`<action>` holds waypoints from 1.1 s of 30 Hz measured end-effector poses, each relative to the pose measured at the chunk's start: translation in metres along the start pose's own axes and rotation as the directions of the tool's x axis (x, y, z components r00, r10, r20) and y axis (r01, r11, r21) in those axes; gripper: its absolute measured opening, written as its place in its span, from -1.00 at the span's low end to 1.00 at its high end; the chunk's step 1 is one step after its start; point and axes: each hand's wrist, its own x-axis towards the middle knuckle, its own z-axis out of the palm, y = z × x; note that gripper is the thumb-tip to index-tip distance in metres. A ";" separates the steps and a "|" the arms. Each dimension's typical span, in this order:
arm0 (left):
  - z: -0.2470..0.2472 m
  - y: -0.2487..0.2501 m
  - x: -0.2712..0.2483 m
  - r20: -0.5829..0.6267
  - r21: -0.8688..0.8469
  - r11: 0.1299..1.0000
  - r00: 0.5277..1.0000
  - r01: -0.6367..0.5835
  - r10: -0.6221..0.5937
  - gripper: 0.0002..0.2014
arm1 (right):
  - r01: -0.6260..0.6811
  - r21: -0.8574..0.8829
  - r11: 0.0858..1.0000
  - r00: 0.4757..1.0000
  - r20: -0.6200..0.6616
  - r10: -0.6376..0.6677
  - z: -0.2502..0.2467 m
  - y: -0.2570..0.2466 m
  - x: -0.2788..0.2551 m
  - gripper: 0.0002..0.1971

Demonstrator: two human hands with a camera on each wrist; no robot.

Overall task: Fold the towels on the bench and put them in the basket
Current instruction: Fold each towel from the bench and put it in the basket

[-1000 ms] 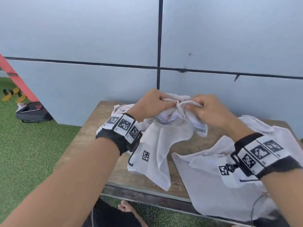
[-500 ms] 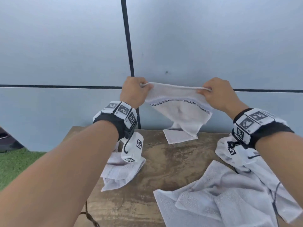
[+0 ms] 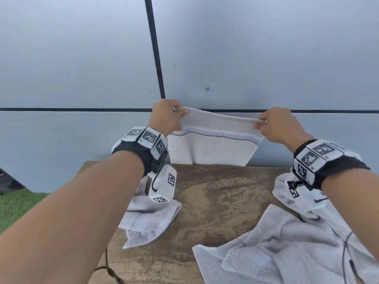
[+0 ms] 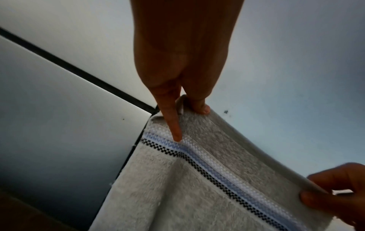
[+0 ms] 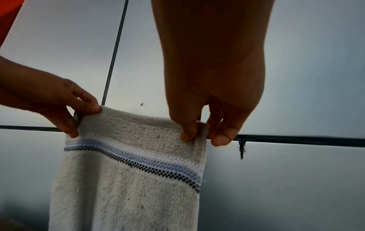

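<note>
A white towel (image 3: 211, 144) with a blue and black checked band hangs stretched in the air above the far edge of the wooden bench (image 3: 215, 201). My left hand (image 3: 166, 117) pinches its top left corner and my right hand (image 3: 276, 126) pinches its top right corner. The left wrist view shows the towel (image 4: 197, 179) with my left hand (image 4: 183, 109) gripping the corner. In the right wrist view the towel (image 5: 128, 179) hangs flat below my right hand (image 5: 199, 131). No basket is in view.
A crumpled white towel (image 3: 147, 218) lies on the bench at the left. A larger heap of white towels (image 3: 291, 247) covers the bench's right side. A grey panelled wall (image 3: 82, 58) stands right behind the bench. Green turf (image 3: 18, 206) lies to the left.
Both hands lifted the bunched towel off the bench and drew apart, spreading it by its top edge. Since half a second ago the towel hangs flatter and wider.
</note>
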 end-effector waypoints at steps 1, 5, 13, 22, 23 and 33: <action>-0.003 -0.001 0.000 -0.011 -0.005 1.000 1.000 -0.022 0.022 -0.76 | 0.013 0.031 0.999 0.999 -0.045 -0.011 -0.002 -0.001 0.000 -0.83; -0.018 -0.007 -0.007 -0.153 0.087 0.977 0.967 -0.194 0.206 -0.84 | 0.200 0.118 0.973 0.937 -0.314 -0.155 -0.005 -0.006 -0.006 -0.86; -0.035 -0.042 -0.047 0.042 0.278 0.948 0.988 -0.157 0.151 -0.80 | 0.194 0.162 0.968 0.962 -0.224 -0.155 0.002 -0.001 -0.042 -0.83; -0.066 -0.042 -0.103 0.023 0.236 0.962 0.990 -0.140 0.139 -0.86 | 0.141 0.320 0.937 0.966 -0.252 -0.059 -0.005 0.010 -0.122 -0.85; -0.070 -0.039 -0.110 0.020 0.224 0.964 0.989 -0.146 0.145 -0.86 | 0.138 0.347 0.928 0.967 -0.250 -0.050 -0.008 0.010 -0.132 -0.84; -0.111 -0.012 -0.186 0.016 -0.043 0.988 0.989 -0.147 0.148 -0.79 | 0.186 0.527 0.829 0.967 -0.246 -0.061 -0.061 -0.004 -0.212 -0.76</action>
